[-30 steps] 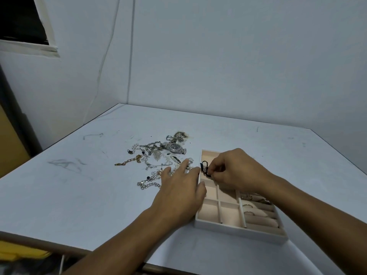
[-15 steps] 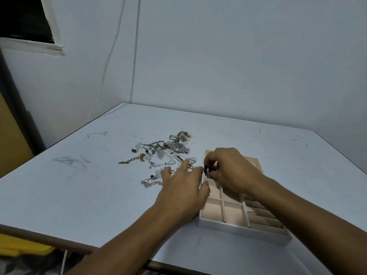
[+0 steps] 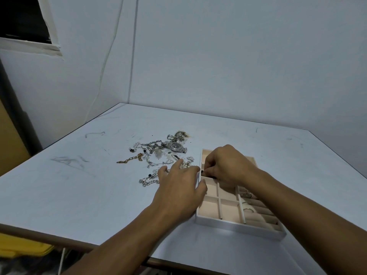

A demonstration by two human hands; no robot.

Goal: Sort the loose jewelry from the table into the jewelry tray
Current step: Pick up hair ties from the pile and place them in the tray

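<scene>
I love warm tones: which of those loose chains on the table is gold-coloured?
The short gold chain lying at the pile's left edge, farthest from the jewelry tray; the other chains look mostly silver.

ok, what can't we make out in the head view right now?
Head view only.
- Small dark piece: fingers of the right hand cover most of it; type unreadable.
- Jewelry tray: right hand and forearm hide the far compartments and some ring slots.
- Loose jewelry pile: tangled, too small to count; left hand covers its near edge.
</scene>
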